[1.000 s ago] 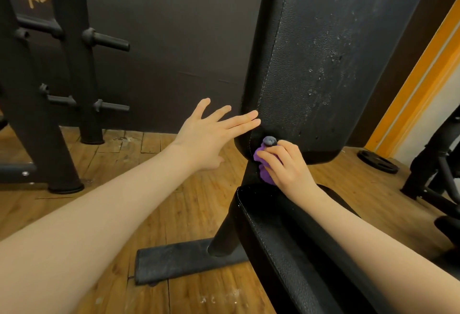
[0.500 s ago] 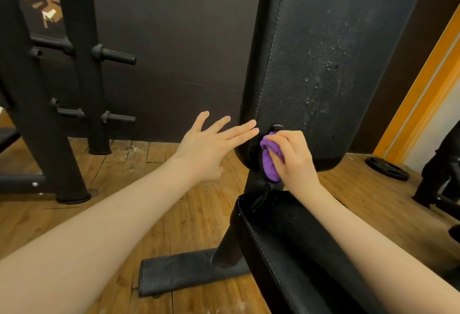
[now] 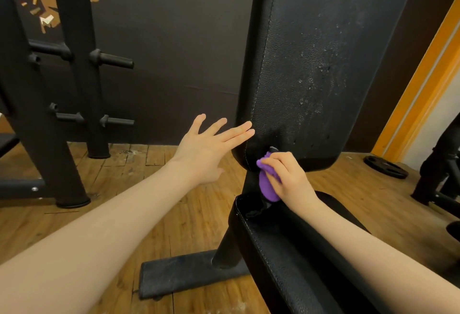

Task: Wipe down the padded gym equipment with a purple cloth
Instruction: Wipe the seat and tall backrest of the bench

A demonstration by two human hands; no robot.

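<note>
A tall black padded backrest [image 3: 321,64] stands upright, speckled with pale droplets and marks. Below it the black padded seat [image 3: 293,259] slopes toward me. My right hand [image 3: 288,179] grips a bunched purple cloth [image 3: 267,184] against the backrest's lower left corner, just above the gap to the seat. My left hand [image 3: 211,149] is spread flat with straight fingers, fingertips touching the backrest's left edge.
A black weight rack [image 3: 72,84] with pegs stands at the left on the wooden floor [image 3: 124,201]. The bench's floor foot [image 3: 179,274] lies below the seat. A weight plate [image 3: 385,167] lies at the right, beside another machine's black frame [image 3: 438,184].
My right hand wiped the cloth up on the backrest's bottom corner, then back down to the lower edge. My left hand stayed spread against the pad's side.
</note>
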